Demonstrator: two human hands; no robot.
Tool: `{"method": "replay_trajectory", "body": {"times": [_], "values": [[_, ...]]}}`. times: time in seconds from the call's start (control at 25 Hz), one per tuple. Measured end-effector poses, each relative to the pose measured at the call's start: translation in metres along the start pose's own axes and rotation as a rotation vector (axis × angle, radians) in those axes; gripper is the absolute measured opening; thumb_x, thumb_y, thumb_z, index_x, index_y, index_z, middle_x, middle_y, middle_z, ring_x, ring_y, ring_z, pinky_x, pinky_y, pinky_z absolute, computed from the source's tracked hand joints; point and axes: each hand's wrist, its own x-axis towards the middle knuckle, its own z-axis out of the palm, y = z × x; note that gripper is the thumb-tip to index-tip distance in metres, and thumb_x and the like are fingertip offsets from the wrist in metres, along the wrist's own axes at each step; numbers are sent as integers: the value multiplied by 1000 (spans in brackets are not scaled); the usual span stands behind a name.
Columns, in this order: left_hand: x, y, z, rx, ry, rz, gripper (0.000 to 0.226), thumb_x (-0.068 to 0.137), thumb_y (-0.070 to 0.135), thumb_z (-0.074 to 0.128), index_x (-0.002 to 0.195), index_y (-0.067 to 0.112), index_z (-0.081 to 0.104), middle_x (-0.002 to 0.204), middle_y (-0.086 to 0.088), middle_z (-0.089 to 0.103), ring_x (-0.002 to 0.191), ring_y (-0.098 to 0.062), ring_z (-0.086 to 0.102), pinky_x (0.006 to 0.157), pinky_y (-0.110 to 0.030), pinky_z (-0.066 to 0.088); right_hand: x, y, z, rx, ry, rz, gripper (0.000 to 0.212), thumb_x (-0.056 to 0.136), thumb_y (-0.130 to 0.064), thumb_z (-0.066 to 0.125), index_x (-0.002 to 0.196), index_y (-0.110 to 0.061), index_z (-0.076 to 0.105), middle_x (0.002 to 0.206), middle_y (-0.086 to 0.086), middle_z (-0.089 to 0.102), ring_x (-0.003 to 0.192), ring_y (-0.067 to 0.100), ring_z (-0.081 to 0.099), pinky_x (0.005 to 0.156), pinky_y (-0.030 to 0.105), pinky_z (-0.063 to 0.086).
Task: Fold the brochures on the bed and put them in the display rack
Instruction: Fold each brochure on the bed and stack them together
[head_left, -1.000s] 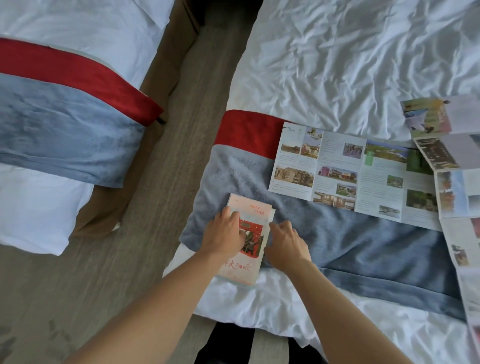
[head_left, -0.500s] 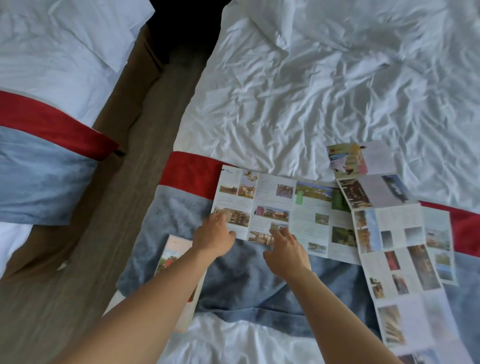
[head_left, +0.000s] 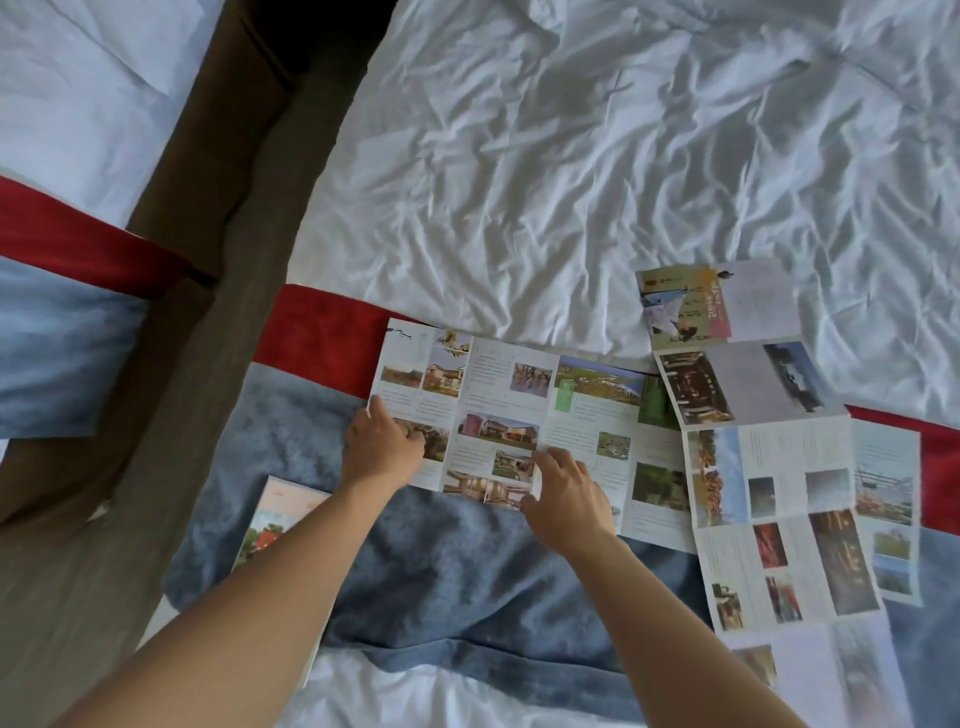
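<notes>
A wide unfolded brochure (head_left: 524, 400) with house photos lies flat across the red and blue-grey bed runner (head_left: 441, 577). My left hand (head_left: 382, 449) grips its left edge, thumb at the paper's border. At the brochure's lower edge my right hand (head_left: 563, 496) pinches the paper near a crease. A folded brochure (head_left: 270, 519) lies at the runner's left end, partly hidden by my left forearm. A long unfolded brochure (head_left: 769, 467) runs down the right side and overlaps the wide one. No display rack is in view.
Wrinkled white bedding (head_left: 571, 182) fills the far half of this bed. A strip of grey-brown floor (head_left: 197, 395) separates it from a second bed (head_left: 78, 130) on the left, which has its own red and blue runner.
Both hands left the folded brochure and moved up onto the wide unfolded one. My view has shifted forward and to the right, so more of the long brochure shows.
</notes>
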Motion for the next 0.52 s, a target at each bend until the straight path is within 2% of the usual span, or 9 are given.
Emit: {"method": "replay_trajectory", "body": {"times": [0.08, 0.16, 0.24, 0.28, 0.36, 0.4, 0.52], "values": [[2, 8, -3, -45, 120, -16, 67, 90, 31, 61, 146, 10, 30, 140, -17, 41, 124, -36, 46, 98, -50, 46, 5, 4, -1, 11, 10, -3, 64, 93, -31, 62, 151, -25, 36, 155, -4, 37, 135, 22, 41, 107, 42, 43], [0, 20, -11, -106, 310, 42, 47, 91, 28, 60, 132, 9, 47, 126, -14, 52, 108, -32, 55, 86, -47, 51, 8, 6, -4, 21, 10, -7, 65, 92, -31, 63, 151, -25, 36, 153, -4, 38, 135, 22, 42, 108, 42, 43], [-7, 33, -20, -118, 471, 198, 18, 94, 27, 55, 103, 11, 58, 100, -6, 61, 83, -25, 59, 67, -38, 48, 9, 6, -8, 32, 4, -11, 66, 92, -31, 63, 151, -24, 35, 152, -3, 40, 134, 21, 42, 108, 42, 42], [-12, 40, -24, -116, 493, 276, 16, 96, 28, 51, 88, 14, 56, 86, 0, 60, 70, -21, 56, 58, -33, 42, 8, 7, -11, 39, 3, -9, 65, 92, -31, 62, 151, -24, 36, 151, -3, 40, 133, 21, 43, 108, 42, 42], [-25, 55, -26, -145, 435, 375, 30, 100, 34, 42, 74, 20, 49, 69, 8, 54, 57, -14, 51, 49, -29, 31, 7, 8, -17, 68, 7, 14, 64, 92, -32, 61, 150, -24, 36, 149, -2, 41, 132, 22, 43, 105, 43, 44], [-33, 62, -23, -172, 382, 411, 34, 101, 38, 39, 73, 21, 49, 67, 8, 54, 57, -11, 51, 47, -29, 31, 5, 9, -21, 85, 9, 29, 63, 92, -33, 60, 150, -23, 37, 149, -2, 42, 132, 22, 44, 104, 43, 45], [-48, 73, -2, -166, 252, 475, 38, 102, 42, 36, 78, 22, 58, 76, 10, 62, 68, -9, 57, 54, -28, 40, 0, 19, -28, 123, 5, 69, 63, 92, -31, 58, 151, -22, 37, 151, 0, 41, 134, 23, 43, 103, 42, 46]]}}
